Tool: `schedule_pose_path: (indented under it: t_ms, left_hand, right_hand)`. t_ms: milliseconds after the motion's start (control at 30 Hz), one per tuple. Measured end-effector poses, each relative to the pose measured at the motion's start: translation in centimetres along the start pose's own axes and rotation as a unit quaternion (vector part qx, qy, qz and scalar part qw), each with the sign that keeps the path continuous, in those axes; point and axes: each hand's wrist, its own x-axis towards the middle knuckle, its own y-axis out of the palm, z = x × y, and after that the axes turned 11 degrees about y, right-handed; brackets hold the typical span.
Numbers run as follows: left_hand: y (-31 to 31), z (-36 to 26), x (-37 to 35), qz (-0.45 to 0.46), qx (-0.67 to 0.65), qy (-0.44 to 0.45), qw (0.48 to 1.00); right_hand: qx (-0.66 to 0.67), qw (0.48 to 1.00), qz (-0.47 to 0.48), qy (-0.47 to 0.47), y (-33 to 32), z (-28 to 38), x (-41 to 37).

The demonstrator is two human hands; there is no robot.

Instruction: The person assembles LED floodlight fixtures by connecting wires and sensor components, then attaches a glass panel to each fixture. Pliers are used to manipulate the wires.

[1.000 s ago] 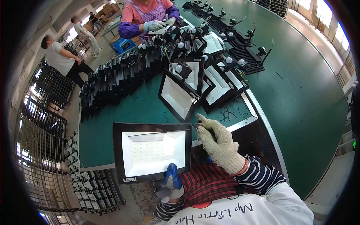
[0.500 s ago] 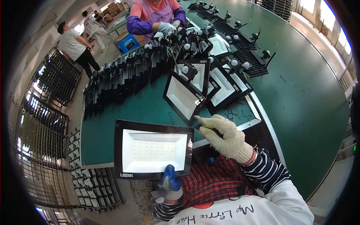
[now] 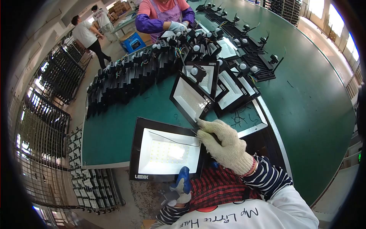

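Note:
An LED floodlight with a black frame and white reflector is tilted toward me. My left hand, in a blue-coated glove, grips its lower edge, thumb on the frame and fingers hidden behind. A blurred grey sensor hangs beside that hand. My right hand, in a cream knitted glove, is closed in a pinch at the floodlight's upper right corner; a small dark tip shows at its fingers, too little to name. A thin dark strand crosses the reflector toward those fingers.
More floodlights with sensors lie just beyond, and a long row of black housings curves across the green table. Dark scraps lie near the metal edge. A co-worker in purple sleeves works opposite. Racks stand left.
The floodlight has shifted right and tilted, held by my left hand. The dark strand now stretches diagonally over the reflector instead of along its top edge. My right hand has dropped slightly.

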Motion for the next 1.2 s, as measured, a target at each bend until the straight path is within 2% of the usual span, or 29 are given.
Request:
schedule_pose_path:
  t_ms: [100, 133, 400, 567, 633, 833, 1033, 1067, 1133, 1200]
  left_hand:
    - [-0.2, -0.2, 0.0, 0.001, -0.009, -0.013, 1.000]
    - [-0.3, -0.3, -0.1, 0.003, -0.011, -0.017, 1.000]
    - [-0.4, -0.5, 0.2, 0.016, -0.046, -0.049, 0.998]
    - [0.0, -0.7, 0.2, 0.025, -0.078, -0.081, 0.993]
    - [0.2, -0.7, 0.3, 0.029, -0.098, -0.099, 0.990]
    - [2.8, -0.2, -0.1, 0.027, -0.196, -0.182, 0.963]
    - [3.1, -0.7, -1.7, 0.042, -0.233, -0.244, 0.940]
    - [2.6, -0.7, -1.8, 0.049, -0.235, -0.249, 0.938]
    - [1.0, -0.7, -1.1, 0.068, -0.237, -0.263, 0.933]
    - [-1.1, -0.6, 0.3, 0.097, -0.256, -0.283, 0.919]
  right_hand:
    - [-0.026, 1.000, 0.013, -0.010, -0.6, -1.7, -0.2]
    - [-0.018, 1.000, 0.011, 0.011, -0.7, -1.2, -0.4]
    - [-0.023, 0.998, 0.004, -0.051, -0.5, -0.7, 0.8]
    - [-0.004, 0.998, 0.018, -0.052, 0.1, 0.6, 1.2]
    - [-0.004, 0.998, 0.009, -0.066, 0.5, 1.0, 1.5]
    - [0.018, 0.999, -0.015, -0.027, 1.2, 3.1, 1.8]
    - [0.035, 0.995, -0.063, -0.063, 1.5, 3.7, 2.6]
    - [0.053, 0.993, -0.057, -0.094, 1.4, 3.4, 2.9]
    - [0.087, 0.983, -0.041, -0.156, 0.6, 2.5, 4.1]
    - [0.011, 0.979, 0.050, -0.199, -2.4, 1.9, 6.0]
